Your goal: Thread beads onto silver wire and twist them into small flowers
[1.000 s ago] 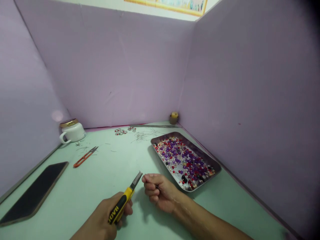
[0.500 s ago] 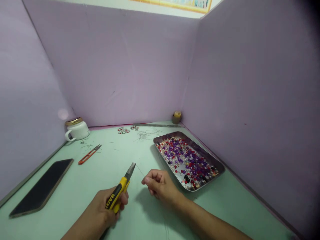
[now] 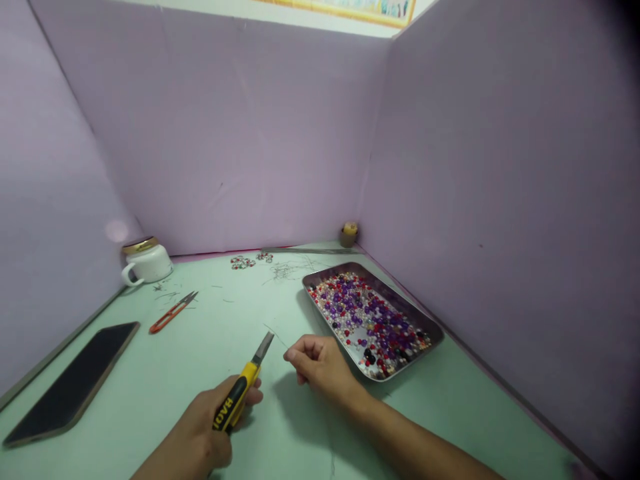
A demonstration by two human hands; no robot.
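Note:
My left hand (image 3: 220, 420) is wrapped round the black and yellow handles of a pair of pliers (image 3: 245, 383). The jaws point up and away from me, close to a thin wire (image 3: 278, 339); whether they touch it I cannot tell. My right hand (image 3: 320, 367) pinches the lower end of that wire between thumb and forefinger, and its other end slants up to the left past the plier tips. Right of my right hand lies a metal tray (image 3: 333, 328) of red, purple, black and pale beads (image 3: 370, 313).
Orange thread snips (image 3: 173, 313) and a dark phone-like slab (image 3: 73, 383) lie on the left. Behind them stands a lidded white mug (image 3: 150, 265). Small beaded pieces (image 3: 243, 263), wire scraps (image 3: 285, 269), long rods (image 3: 310, 251) and a small pot (image 3: 349, 235) line the back by the partition walls.
The plier tips have shifted slightly right and down along the wire, so more of its far end shows beyond them. The plier handles look closer together. The view has turned slightly.

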